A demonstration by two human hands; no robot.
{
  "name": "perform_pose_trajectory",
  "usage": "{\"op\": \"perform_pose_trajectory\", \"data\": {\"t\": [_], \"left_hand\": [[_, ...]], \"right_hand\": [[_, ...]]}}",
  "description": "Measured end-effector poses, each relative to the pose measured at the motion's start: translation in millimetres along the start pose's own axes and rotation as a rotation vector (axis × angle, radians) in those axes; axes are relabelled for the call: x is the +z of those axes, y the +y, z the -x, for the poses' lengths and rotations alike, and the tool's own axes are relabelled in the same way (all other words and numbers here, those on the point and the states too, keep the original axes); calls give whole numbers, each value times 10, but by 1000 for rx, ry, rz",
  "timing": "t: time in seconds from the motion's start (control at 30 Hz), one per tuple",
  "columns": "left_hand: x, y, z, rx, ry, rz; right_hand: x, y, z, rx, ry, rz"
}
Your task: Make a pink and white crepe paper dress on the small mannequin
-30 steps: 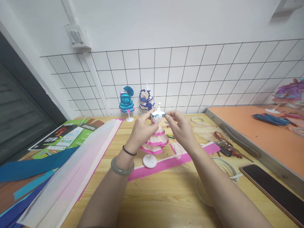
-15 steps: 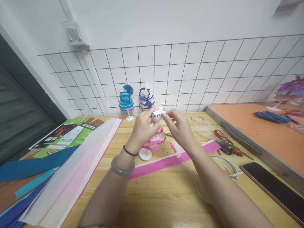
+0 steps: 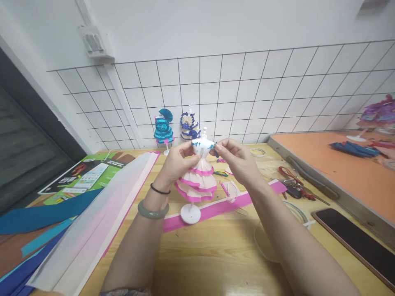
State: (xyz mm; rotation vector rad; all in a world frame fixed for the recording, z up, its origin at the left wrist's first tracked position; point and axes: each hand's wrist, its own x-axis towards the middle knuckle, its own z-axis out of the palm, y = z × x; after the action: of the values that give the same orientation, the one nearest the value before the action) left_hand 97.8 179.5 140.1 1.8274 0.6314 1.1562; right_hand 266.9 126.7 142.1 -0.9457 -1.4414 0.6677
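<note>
A miniature dress form (image 3: 204, 144) is held up in front of me, its white bodice marked with blue. Its tiered cream skirt (image 3: 197, 183) has pink edging, and a round white base (image 3: 190, 214) shows below, overlapping a pink paper strip (image 3: 212, 209) in view. My left hand (image 3: 177, 161) grips the bodice from the left, thumb in front. At the right shoulder, my right hand (image 3: 235, 158) pinches a small blue strip (image 3: 216, 145), mostly covered by the fingertips.
Behind stand a teal dress form (image 3: 163, 129) and a navy-and-cream one (image 3: 189, 125). Long paper sheets (image 3: 95, 218) lie left. To the right are keys (image 3: 294, 190), a phone (image 3: 358, 242), tape rolls (image 3: 293, 209) and a raised orange board (image 3: 308, 152). A cutter (image 3: 221, 173) lies behind the skirt.
The dress form has turned and come nearer, its bodice now facing me more squarely and its skirt more exposed. My left hand has shifted left, and my right hand slightly right.
</note>
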Motion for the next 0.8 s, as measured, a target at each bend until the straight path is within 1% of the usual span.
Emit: {"op": "perform_pose_trajectory", "data": {"t": [0.1, 0.17, 0.27, 0.43, 0.53, 0.6, 0.67, 0.8], "left_hand": [[-30, 31, 8, -25, -5, 60], [-48, 34, 13, -35, 15, 80], [-76, 16, 16, -33, 40, 121], [-126, -24, 19, -24, -10, 290], [-155, -50, 19, -51, -76, 372], [-173, -79, 15, -82, -128, 414], [-186, -120, 6, -104, -142, 410], [-184, -212, -27, -126, -135, 337]], "right_hand": [[-18, 31, 1, 14, -42, -68], [-26, 52, 0, 17, -65, -113], [-27, 51, -4, 38, -112, -246], [-27, -10, -4, 113, -192, -548], [-42, -20, -4, 157, -247, -685], [-54, -15, -6, 188, -271, -721], [-62, -9, -5, 201, -277, -712], [-50, -12, 10, 140, -269, -643]]}}
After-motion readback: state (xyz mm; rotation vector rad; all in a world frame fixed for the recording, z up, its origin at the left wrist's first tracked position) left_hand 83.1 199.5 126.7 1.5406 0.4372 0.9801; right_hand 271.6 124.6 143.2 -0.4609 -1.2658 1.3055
